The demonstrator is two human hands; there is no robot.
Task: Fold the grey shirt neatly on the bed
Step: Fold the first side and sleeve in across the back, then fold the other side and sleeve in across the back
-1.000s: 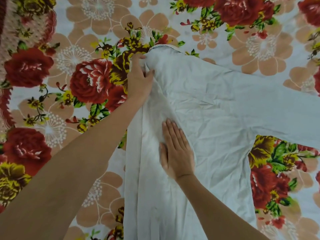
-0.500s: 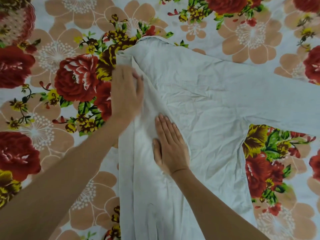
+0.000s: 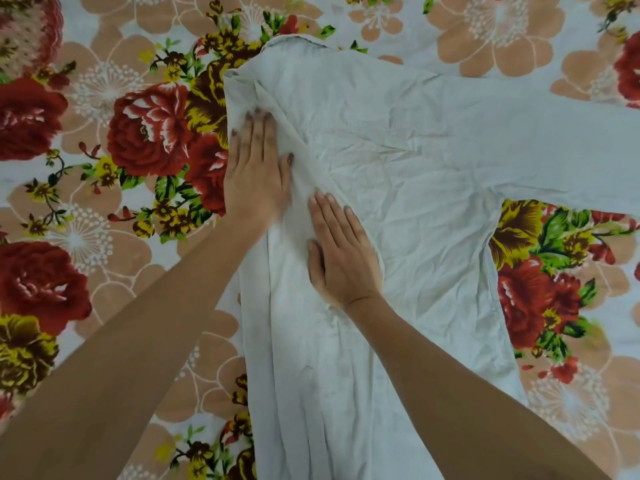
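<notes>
The pale grey shirt [image 3: 415, 174] lies spread on the flowered bed sheet [image 3: 104, 188]. Its left side is folded inward over the body, and its right sleeve stretches out to the right edge of the view. My left hand [image 3: 256, 174] lies flat with straight fingers on the folded left strip near the shoulder. My right hand [image 3: 341, 251] presses flat on the shirt's middle, just right of the fold line and close to my left hand. The collar edge sits at the top of the shirt.
The sheet with red roses and tan flowers surrounds the shirt on every side. A second patterned cloth [image 3: 27, 32] shows at the top left corner.
My left hand let go of the shirt's upper left corner, slid down toward me along the folded strip and now lies flat. My right hand has stayed pressed in place.
</notes>
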